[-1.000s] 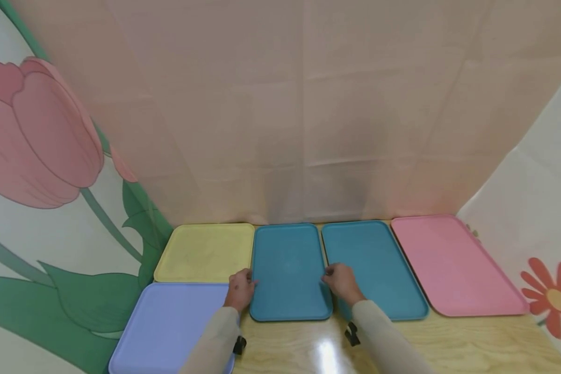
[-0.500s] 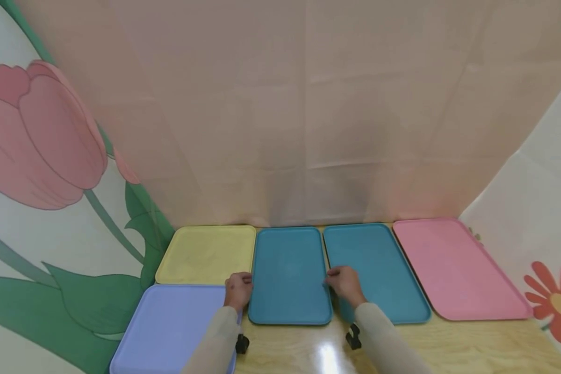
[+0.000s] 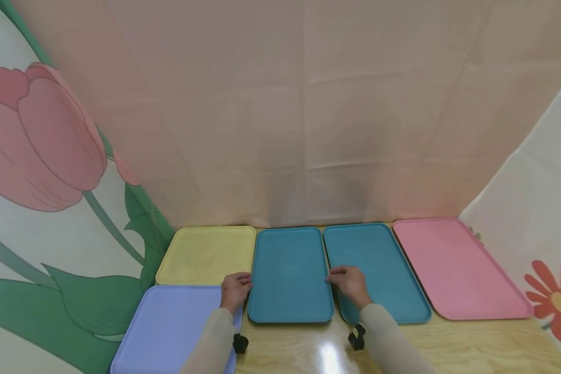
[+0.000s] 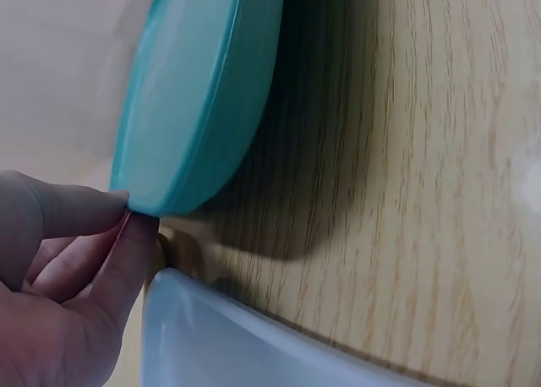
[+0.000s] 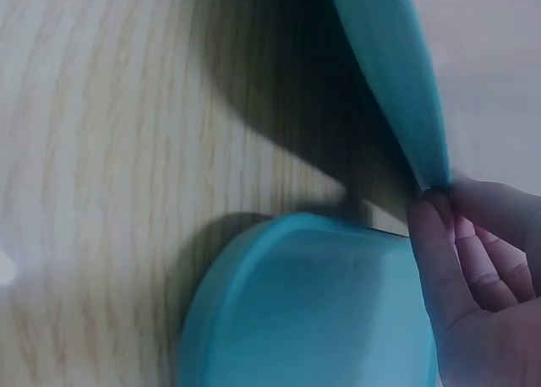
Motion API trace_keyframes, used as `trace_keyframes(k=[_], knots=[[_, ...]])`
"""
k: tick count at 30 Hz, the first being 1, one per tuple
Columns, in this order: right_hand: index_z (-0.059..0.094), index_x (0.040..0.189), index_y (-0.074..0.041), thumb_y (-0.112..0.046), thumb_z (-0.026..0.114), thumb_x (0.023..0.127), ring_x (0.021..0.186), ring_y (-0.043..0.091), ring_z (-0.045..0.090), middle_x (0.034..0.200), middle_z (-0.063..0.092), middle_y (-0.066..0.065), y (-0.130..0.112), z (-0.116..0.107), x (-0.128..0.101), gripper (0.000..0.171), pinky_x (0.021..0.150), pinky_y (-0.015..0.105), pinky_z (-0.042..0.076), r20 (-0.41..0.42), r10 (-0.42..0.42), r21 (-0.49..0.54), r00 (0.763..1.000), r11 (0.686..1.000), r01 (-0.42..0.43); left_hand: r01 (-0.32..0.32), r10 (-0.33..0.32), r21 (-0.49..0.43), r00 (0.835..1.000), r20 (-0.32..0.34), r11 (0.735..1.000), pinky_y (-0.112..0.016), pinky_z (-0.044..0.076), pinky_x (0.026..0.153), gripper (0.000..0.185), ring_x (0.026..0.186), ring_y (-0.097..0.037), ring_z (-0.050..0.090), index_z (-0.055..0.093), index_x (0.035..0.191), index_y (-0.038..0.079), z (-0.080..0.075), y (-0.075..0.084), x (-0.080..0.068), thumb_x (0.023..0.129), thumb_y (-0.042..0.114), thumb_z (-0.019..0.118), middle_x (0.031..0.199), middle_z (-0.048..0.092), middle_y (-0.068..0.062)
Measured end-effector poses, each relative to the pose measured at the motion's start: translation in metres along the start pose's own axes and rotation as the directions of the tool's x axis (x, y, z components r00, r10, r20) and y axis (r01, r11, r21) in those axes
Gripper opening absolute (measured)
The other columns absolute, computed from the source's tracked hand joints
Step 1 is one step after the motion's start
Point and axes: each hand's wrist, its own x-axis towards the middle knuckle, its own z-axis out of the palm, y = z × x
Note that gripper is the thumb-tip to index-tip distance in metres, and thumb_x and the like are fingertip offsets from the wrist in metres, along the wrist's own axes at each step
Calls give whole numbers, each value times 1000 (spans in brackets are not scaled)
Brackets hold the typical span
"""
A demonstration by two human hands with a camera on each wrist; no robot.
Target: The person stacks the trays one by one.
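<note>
Pinching blue tray (image 3: 290,275) by edges, tabletop (image 3: 290,348) in front

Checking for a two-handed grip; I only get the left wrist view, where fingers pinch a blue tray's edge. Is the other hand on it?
Observer: Yes, in the head and right wrist views the right hand pinches the opposite edge of the held blue tray.
Operator: What sits beside it on the right?
Observer: A second blue tray, lying alongside with a narrow gap between them.
Operator: I see part of a lilac tray on the left. What's behind that?
Observer: A yellow tray, just past the lilac one's far edge in the head view.
</note>
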Motion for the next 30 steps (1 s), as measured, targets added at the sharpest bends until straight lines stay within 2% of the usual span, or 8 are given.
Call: trace_keyframes(k=[11, 16, 30], knots=[[73, 103, 8, -6, 78, 85, 73, 21, 71, 87, 74, 14, 5, -11, -1, 24, 65, 34, 59, 2, 19, 48, 1000, 999, -19, 43, -36, -135, 998, 56, 990, -35, 59, 82, 29, 101, -34, 69, 68, 113, -13, -1, 7, -6, 85, -7, 72, 102, 73, -23], [72, 106, 8, -7, 76, 86, 78, 23, 72, 88, 74, 14, 9, -16, -4, 24, 70, 37, 59, 14, 21, 63, 1000, 998, -22, 73, -59, -225, 996, 71, 972, -31, 59, 83, 33, 104, -35, 68, 65, 116, -15, 1, 7, -9, 84, -8, 73, 105, 71, -25], [69, 114, 7, -9, 73, 91, 88, 26, 72, 96, 74, 13, 18, -39, -8, 29, 77, 40, 60, 16, 53, 101, 998, 993, -54, 55, -17, -371, 994, 105, 927, -27, 59, 82, 37, 106, -36, 68, 63, 117, -18, 16, 17, -14, 83, -9, 73, 110, 68, -31]])
